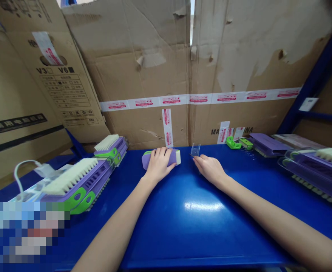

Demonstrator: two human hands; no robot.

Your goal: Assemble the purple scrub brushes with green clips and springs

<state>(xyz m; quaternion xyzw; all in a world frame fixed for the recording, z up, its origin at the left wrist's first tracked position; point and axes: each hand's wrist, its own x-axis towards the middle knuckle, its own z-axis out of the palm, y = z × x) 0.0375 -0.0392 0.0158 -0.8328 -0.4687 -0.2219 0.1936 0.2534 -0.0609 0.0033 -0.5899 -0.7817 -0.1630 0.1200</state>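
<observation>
My left hand (pixel 158 166) is wrapped over a purple scrubbing brush (pixel 146 161) with pale bristles and some green at its far edge. The brush rests near the back of the blue table, and my fingers hide its middle. To the right, my right hand (pixel 211 170) pinches a small clear plastic piece (pixel 195 149) between thumb and fingers. A thin dark part shows at the fingertips; I cannot make out what it is. The two hands are apart.
Purple and green brushes (pixel 90 175) are stacked at the left, others (pixel 318 170) at the right. Small green parts (pixel 233 143), thin wires (pixel 248 154) and a purple shell (pixel 267 144) lie at the back right. Cardboard (pixel 143 83) walls the back. A white cable (pixel 17 177) lies left.
</observation>
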